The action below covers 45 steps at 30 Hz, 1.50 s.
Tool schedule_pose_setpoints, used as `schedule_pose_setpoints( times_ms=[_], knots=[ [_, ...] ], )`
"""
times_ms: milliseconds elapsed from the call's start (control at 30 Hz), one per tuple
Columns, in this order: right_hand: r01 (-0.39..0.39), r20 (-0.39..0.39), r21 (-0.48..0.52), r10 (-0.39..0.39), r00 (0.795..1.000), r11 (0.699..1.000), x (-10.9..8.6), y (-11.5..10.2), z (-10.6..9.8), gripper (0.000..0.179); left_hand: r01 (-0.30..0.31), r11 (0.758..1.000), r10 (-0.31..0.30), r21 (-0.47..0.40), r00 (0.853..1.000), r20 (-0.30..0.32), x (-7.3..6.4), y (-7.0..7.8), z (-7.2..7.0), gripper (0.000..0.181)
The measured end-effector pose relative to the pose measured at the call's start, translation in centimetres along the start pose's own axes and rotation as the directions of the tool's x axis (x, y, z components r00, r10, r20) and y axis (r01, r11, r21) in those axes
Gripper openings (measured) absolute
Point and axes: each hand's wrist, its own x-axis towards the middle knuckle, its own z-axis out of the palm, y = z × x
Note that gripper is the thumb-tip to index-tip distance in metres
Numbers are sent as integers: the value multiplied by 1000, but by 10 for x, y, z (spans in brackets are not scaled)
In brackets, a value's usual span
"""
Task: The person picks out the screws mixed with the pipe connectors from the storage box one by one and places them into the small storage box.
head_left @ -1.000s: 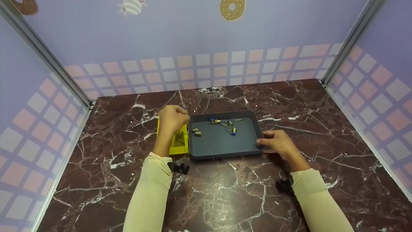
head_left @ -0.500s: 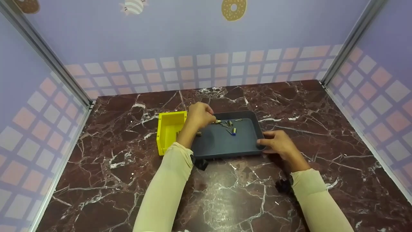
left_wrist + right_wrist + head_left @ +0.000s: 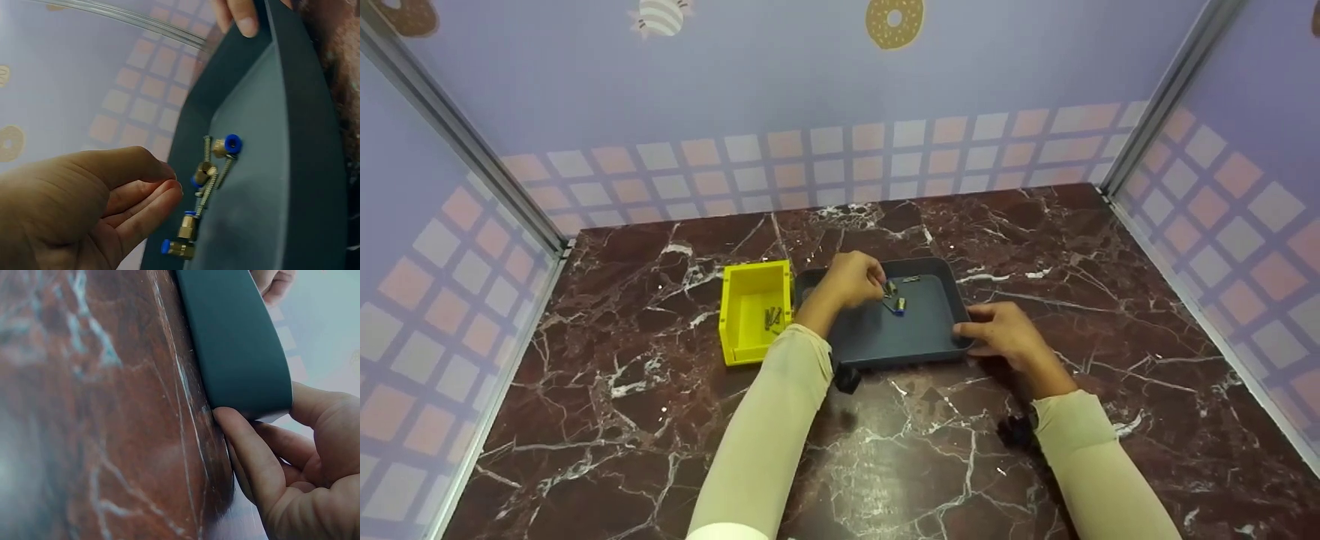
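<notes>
A dark grey tray (image 3: 877,341) holds several brass fittings with blue collars (image 3: 229,144) and several screws (image 3: 207,190). Over its back half hovers my left hand (image 3: 849,280), fingertips pointing down at the small parts. In the left wrist view, thumb and fingertips of that hand (image 3: 107,205) come near each other with nothing visible between them. My right hand (image 3: 1011,334) grips the tray's right side, thumb over the rim and fingers against the outer wall and under the corner in the right wrist view.
Close by the tray's left side stands a yellow bin (image 3: 754,287) with several screws (image 3: 772,318) inside. Both are on a dark red marbled table (image 3: 622,427). Patterned panels (image 3: 780,90) enclose the back and both sides.
My left hand has moved right from above the yellow bin to over the tray, uncovering the bin and its screws. The right hand stays at the tray's side.
</notes>
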Motion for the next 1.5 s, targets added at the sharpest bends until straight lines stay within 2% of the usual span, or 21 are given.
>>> schedule_pose_setpoints(
  times_ms=[200, 433, 567, 700, 867, 933, 1000, 1033, 1133, 1200, 1333, 1500],
  knots=[
    [4, 2, 1, -4, 1000, 1000, 0, -1, 0, 61, -14, 1000, 14, 19, 1000, 1, 5, -2, 13, 15],
    [9, -14, -10, -9, 1000, 1000, 2, 1, 0, 58, -32, 999, 32, 12, 999, 5, 11, -1, 22, 15],
    [9, -17, -13, -10, 1000, 1000, 2, 1, 0, 58, -44, 999, 44, 6, 999, -4, 12, -7, 27, 16],
    [17, -19, -1, -17, 1000, 1000, 3, 2, 1, 57, -38, 999, 38, -11, 999, -10, 12, -12, 30, 16],
    [15, -22, -13, -15, 1000, 1000, 3, 2, 1, 58, -33, 999, 32, -8, 999, -28, 12, -8, 31, 16],
    [8, -24, -9, -8, 1000, 1000, 3, 2, 1, 58, 18, 1000, -18, -4, 998, -56, 12, -4, 33, 13],
    [10, -20, -9, -10, 1000, 1000, 3, 1, 1, 58, 98, 995, -98, -4, 991, -91, 13, 2, 35, 6],
    [13, -16, -9, -13, 1000, 1000, 3, 1, 1, 58, 146, 989, -145, 0, 984, -106, 13, 4, 36, 5],
    [12, -22, 0, -12, 1000, 1000, 2, 1, 1, 57, 280, 959, -273, 35, 952, -137, 15, 13, 41, 22],
    [13, -21, -1, -13, 1000, 1000, 2, 2, 1, 56, 343, 936, -328, 79, 932, -155, 17, 17, 43, 28],
    [4, -20, 13, -4, 1000, 1000, 2, 1, 2, 57, 414, 902, -387, 120, 901, -197, 18, 20, 46, 26],
    [3, -8, -10, -4, 1000, 1000, 1, 0, 2, 59, 429, 896, -398, 118, 891, -217, 16, 19, 46, 24]
  ],
)
